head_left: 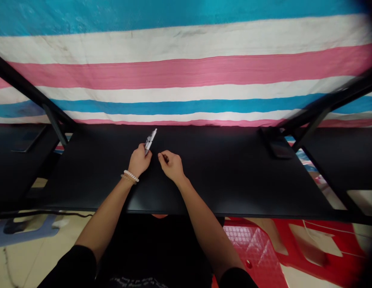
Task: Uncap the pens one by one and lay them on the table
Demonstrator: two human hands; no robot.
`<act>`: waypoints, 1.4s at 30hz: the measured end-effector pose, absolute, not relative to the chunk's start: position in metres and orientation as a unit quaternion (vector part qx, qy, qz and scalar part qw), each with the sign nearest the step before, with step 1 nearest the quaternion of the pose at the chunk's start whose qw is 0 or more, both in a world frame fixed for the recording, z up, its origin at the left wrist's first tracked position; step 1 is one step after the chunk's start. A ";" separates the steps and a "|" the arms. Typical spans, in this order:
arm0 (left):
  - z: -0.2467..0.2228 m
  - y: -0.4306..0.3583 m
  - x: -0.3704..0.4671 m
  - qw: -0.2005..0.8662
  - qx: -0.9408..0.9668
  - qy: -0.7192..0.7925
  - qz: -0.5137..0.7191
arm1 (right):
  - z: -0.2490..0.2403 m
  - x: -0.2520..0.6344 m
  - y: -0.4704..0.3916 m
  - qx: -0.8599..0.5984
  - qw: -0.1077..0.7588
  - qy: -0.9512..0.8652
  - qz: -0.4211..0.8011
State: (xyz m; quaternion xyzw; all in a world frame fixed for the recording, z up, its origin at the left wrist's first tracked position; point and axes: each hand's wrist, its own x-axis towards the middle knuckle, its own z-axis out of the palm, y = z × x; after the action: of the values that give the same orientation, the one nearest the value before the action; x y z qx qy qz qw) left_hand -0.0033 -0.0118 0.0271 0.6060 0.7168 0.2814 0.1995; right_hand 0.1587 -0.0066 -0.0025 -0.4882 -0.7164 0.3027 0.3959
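A white and grey pen (pixel 150 141) points up and slightly right from my left hand (pixel 139 160), whose fingers are closed around its lower end. Two bracelets (pixel 130 177) circle the left wrist. My right hand (pixel 171 164) is just to the right, a small gap away, with its fingers curled in towards the thumb. Whether anything small is inside those curled fingers cannot be made out. Both hands are over the black table (pixel 228 172), left of its middle.
A dark flat object (pixel 280 149) lies at the table's back right. Black slanted frame bars (pixel 32 94) flank the table. Behind hangs a striped sheet (pixel 186 74). Red plastic stools (pixel 254 252) stand below the front edge, and a blue-grey one (pixel 32 236) at lower left.
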 end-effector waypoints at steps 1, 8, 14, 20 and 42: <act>0.027 -0.016 -0.002 0.233 0.582 0.698 0.346 | -0.002 0.159 -0.007 -0.488 0.397 -0.715 0.304; 0.028 -0.027 0.030 0.328 0.496 0.552 0.584 | -0.005 0.163 -0.011 -0.404 0.411 -0.750 0.325; 0.014 -0.029 0.038 0.336 0.477 0.544 0.603 | -0.008 0.165 -0.012 -0.338 0.399 -0.789 0.323; 0.002 -0.037 0.040 0.319 0.514 0.513 0.609 | -0.005 0.165 -0.013 -0.333 0.368 -0.789 0.363; 0.008 -0.009 0.040 0.248 0.622 0.572 0.474 | -0.015 0.154 -0.010 -0.450 0.361 -0.728 0.370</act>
State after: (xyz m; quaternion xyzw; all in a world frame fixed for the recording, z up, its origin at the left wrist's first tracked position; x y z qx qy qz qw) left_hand 0.0405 -0.0090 0.0076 0.6218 0.5717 0.4742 0.2482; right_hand 0.1544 -0.0098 -0.0146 -0.4500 -0.7283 0.3697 0.3610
